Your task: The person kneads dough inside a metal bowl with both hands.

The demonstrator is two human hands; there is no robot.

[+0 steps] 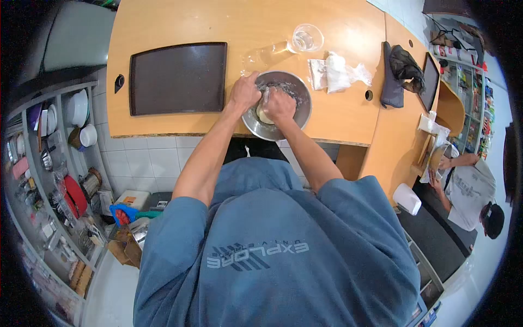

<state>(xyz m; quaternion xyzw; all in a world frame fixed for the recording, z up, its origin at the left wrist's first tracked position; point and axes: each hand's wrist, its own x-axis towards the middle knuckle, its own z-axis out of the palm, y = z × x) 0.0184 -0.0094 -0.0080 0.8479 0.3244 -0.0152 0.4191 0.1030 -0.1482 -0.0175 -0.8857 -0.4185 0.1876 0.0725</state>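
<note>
A steel mixing bowl point(303, 90) stands at the table's front edge, its inner wall smeared with white flour or dough. My left hand point(246, 92) is closed on the bowl's left rim. Inside the bowl, my right hand point(281, 105) is curled with its fingers pressed into a pale lump of dough point(264, 116). The fingertips are partly hidden by the hand itself. Just behind the bowl lie a clear plastic bottle or jar point(267, 53) on its side and a clear plastic cup point(308, 38).
A dark baking tray point(178, 79) lies left of the bowl. White plastic bags point(338, 72) are to the right, with a dark cloth point(406, 68) beyond. Shelves point(52, 158) of kitchenware line the left. At far right another person point(468, 188) handles a bowl.
</note>
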